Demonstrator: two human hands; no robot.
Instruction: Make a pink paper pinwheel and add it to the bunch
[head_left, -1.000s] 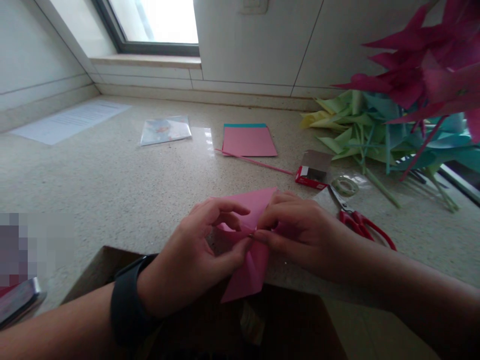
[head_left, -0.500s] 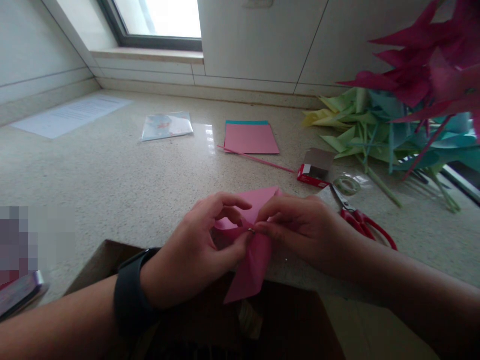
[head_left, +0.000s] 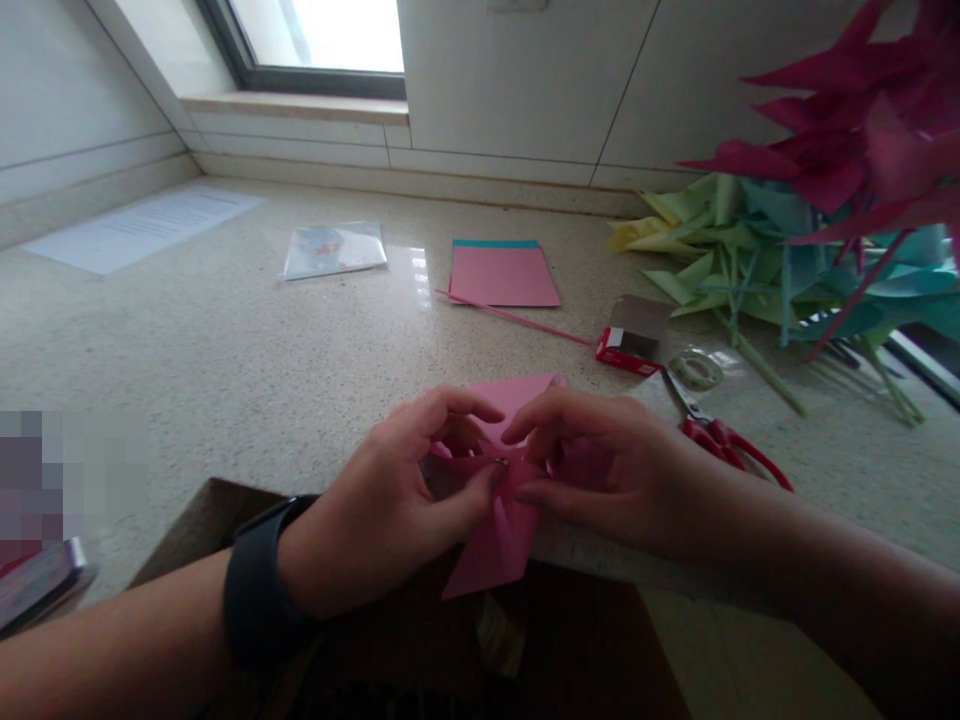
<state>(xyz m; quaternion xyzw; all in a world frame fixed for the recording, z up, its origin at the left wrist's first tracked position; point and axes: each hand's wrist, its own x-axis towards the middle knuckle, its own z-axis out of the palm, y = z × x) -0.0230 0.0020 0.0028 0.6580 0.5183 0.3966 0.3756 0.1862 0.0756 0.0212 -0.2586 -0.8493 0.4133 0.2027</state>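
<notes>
A pink paper pinwheel (head_left: 511,535) is held close in front of me over the counter's near edge, its flaps gathered toward the middle. A small metallic fastener (head_left: 501,461) shows at its centre. My left hand (head_left: 420,475) grips the pinwheel, with the thumb pressed beside the fastener and the fingers curled behind the paper. My right hand (head_left: 611,460) is at the pinwheel's right side. Its thumb and index finger are parted, the thumb close to or touching the paper. Its other fingers are partly hidden.
Red-handled scissors (head_left: 724,445), a tape roll (head_left: 695,370) and an opened red box (head_left: 628,350) lie at right. Beyond are a pink stick (head_left: 517,320), coloured paper squares (head_left: 504,276) and a clear packet (head_left: 334,250). Finished pinwheels (head_left: 817,150) pile at far right. A brown box (head_left: 217,510) sits below.
My right thumb and index finger have come apart from their pinch at the pinwheel's centre. My left hand has kept its grip, nearly still.
</notes>
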